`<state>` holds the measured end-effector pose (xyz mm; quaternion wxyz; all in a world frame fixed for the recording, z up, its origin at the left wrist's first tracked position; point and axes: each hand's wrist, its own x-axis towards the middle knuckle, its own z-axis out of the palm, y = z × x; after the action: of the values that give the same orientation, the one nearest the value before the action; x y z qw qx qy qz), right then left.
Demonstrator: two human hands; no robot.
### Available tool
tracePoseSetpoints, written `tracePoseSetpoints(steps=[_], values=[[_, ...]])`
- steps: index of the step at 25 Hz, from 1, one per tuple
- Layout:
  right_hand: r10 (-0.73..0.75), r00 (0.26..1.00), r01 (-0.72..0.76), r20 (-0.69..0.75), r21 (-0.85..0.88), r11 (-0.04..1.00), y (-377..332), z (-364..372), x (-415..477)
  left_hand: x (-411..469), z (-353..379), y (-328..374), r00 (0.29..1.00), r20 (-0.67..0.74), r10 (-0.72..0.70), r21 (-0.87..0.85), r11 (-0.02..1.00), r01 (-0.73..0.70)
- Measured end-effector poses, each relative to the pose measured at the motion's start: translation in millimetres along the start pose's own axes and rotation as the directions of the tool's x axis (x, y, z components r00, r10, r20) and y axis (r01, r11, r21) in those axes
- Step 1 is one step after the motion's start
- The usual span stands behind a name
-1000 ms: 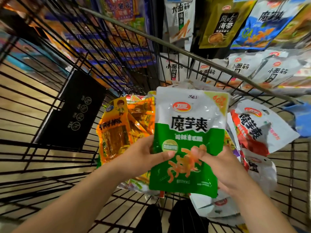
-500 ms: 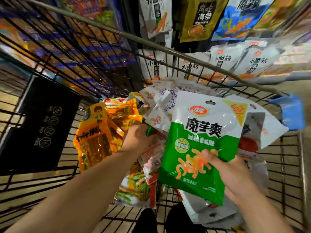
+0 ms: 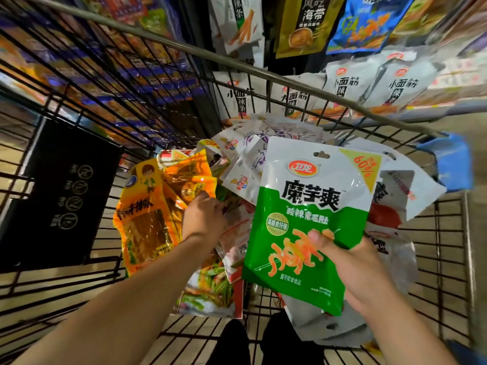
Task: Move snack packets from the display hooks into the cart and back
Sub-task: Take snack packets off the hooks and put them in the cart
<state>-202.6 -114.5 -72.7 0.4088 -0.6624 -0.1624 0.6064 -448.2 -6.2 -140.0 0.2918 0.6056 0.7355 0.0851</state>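
The right hand (image 3: 361,272) pinched the green konjac packet (image 3: 311,219) near its lower corner, thumb pressed on the glossy printed front and fingers hidden behind. It held the packet upright above the wire cart (image 3: 263,71) (probably so the punched hang-hole stayed uppermost for a hook). The left hand (image 3: 204,219) reached into the heap in the cart, fingers curled down beside a crinkled orange packet (image 3: 147,219); whether they clamped anything could not be told. Flat white pouches (image 3: 253,154) lay slack in the heap, and hanging packets (image 3: 303,25) showed beyond the rim.
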Motion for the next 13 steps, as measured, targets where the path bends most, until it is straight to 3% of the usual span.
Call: tracePoseSetpoints(steps=[2,4,8,10,13], values=[[-0.007,1.000,0.007,0.001,-0.005,1.000,-3,1,-2,-19,-21,0,0.998,-0.025,0.058,-0.003,0.998,-0.059],[-0.018,1.000,0.018,0.008,0.010,1.000,-8,5,-6,-40,-47,8,0.967,-0.137,0.216,-0.057,0.973,-0.225],[-0.074,0.997,0.073,-0.034,-0.054,0.996,-19,11,-24,-80,-109,44,0.795,-0.469,0.384,-0.167,0.846,-0.507],[-0.010,1.000,0.009,-0.019,-0.072,0.997,-25,17,-35,-103,-122,64,0.697,-0.463,0.547,-0.154,0.725,-0.671],[0.085,0.995,-0.094,0.059,0.154,0.984,-37,27,-49,-136,-109,77,0.507,-0.283,0.814,-0.067,0.510,-0.857]])
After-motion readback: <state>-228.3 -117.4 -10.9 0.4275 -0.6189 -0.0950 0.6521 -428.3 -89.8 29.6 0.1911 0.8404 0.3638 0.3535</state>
